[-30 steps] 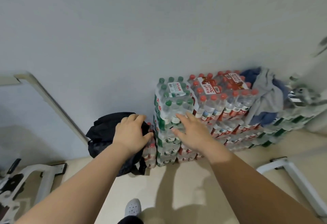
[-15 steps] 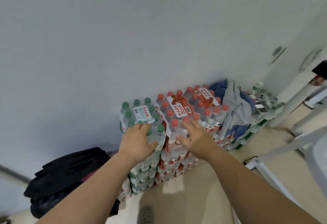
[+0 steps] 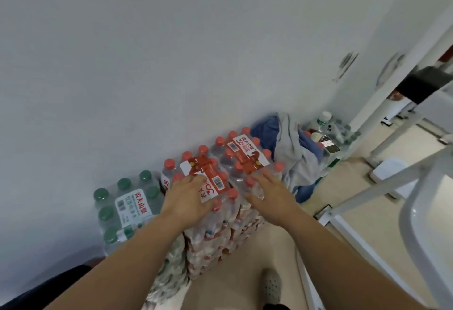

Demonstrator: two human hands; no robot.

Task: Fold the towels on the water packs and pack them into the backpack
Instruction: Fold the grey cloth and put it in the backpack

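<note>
Towels (image 3: 291, 160) heaped on water packs (image 3: 241, 155), untouched — left grip (image 3: 188, 197) and right grip (image 3: 268, 195) released, spread over the packs; risk of spilling the overhanging heap floorward

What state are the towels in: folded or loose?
Loose. The towels lie crumpled in a heap on the water packs, one edge hanging down.

Pale wall (image 3: 171, 52) up top, beige floor (image 3: 367, 211) below. White metal frame (image 3: 408, 214) slants across the right. Grey perforated shoe (image 3: 270, 285) at the bottom edge, and a phone (image 3: 329, 143) lies face-up near the corner.
</note>
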